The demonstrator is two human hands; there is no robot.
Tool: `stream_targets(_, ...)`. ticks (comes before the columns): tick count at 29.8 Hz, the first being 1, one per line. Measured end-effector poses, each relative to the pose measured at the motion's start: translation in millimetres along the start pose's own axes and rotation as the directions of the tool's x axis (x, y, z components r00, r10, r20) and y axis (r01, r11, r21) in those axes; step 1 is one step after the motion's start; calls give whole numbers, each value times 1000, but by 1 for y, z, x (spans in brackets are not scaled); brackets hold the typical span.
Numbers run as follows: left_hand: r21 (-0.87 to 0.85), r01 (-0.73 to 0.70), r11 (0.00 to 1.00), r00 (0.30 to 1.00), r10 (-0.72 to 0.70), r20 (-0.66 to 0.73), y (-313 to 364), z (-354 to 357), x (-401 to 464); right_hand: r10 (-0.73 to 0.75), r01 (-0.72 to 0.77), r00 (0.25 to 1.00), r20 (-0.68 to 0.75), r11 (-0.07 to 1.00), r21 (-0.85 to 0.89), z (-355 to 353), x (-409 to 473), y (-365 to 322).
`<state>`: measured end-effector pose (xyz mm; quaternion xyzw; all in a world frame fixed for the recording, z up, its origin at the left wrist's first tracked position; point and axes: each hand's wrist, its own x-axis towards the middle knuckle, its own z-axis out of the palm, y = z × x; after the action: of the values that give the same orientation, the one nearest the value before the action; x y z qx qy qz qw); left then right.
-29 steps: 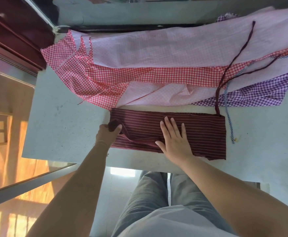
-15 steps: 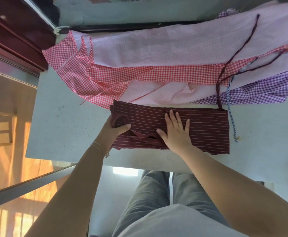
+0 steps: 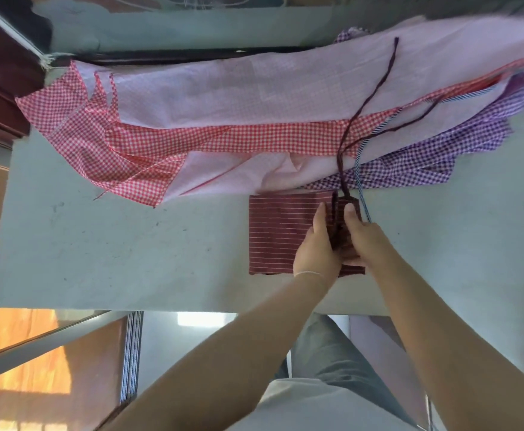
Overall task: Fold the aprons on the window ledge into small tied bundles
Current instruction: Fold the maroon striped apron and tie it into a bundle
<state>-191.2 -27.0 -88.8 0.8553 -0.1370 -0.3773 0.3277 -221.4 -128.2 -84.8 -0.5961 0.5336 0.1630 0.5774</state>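
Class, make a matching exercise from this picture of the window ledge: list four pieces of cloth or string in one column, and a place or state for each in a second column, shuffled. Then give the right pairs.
Column one:
1. maroon striped apron
2. red checked apron
3. purple checked apron
4. blue-and-white cord

Column two:
A. spread toward the ledge's left end
B. folded, under both hands
C. hangs down just right of the maroon ties
D. lies right, under the pale pink cloth

Pairs: 1-B, 2-A, 3-D, 4-C
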Motion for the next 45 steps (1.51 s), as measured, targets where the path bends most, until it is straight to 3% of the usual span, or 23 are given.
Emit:
stream_targets(3,4,-44,999,983,42,179,-9,17,6,-39,40,999,17,997,-73,-1,14,15)
stream_targets(5,-7,-86,996,980,86,181,-14,15,-1,-93,88,995,-37,988,-127,-4,20,21)
stream_targets(7,155,-252,955,966,259,-24,-29,2,-9,-171,138,980,-100,951,-276,-4,25,26)
stream_targets(8,272,-309,911,924,356,-142,-37,-6,-12,-208,155,970,-125,926,-344,-6,28,31)
stream_targets(10,459,-317,830,859,456,-233,-54,-15,-9,-270,187,950,-156,894,-408,-11,31,39)
stream_targets(14,692,-305,654,922,384,43,-77,-20,7,-352,265,921,-166,880,-395,-23,36,56)
stream_targets(17,747,-340,571,922,359,145,-87,-19,13,-404,322,903,-144,860,-396,-31,32,60)
stream_targets(20,775,-332,538,930,322,175,-85,-11,13,-432,351,892,-136,850,-393,-39,37,62)
stream_targets(30,780,-308,544,951,159,265,-71,0,9,-417,361,855,-308,905,-224,-42,41,62)
stream_targets(31,776,-295,558,955,133,267,-67,3,7,-459,375,814,-357,884,-280,-43,40,62)
stream_targets(33,756,-244,607,965,70,254,-56,9,-1,-656,429,649,-387,735,-526,-38,35,63)
stream_targets(35,727,-184,661,970,3,243,-41,18,-9,-851,559,477,-220,487,-671,-27,25,66)
stream_targets(37,688,-121,715,967,-73,246,-25,27,-16,-905,685,424,37,294,-666,-15,18,80)
stream_targets(39,674,-92,733,972,-82,222,-15,26,-16,-865,713,477,157,276,-644,-12,15,102)
stream_targets(40,690,-123,713,976,-38,213,-13,20,-12,-847,708,508,157,306,-637,-15,18,112)
stream_targets(42,753,-312,579,949,145,281,-17,6,1,-828,708,536,164,335,-622,-21,23,126)
stream_targets(43,756,-456,470,889,284,359,-22,0,10,-825,713,535,179,328,-619,-25,24,130)
stream_targets(45,681,-694,233,683,513,521,-29,-9,30,-817,729,530,228,301,-615,-32,25,138)
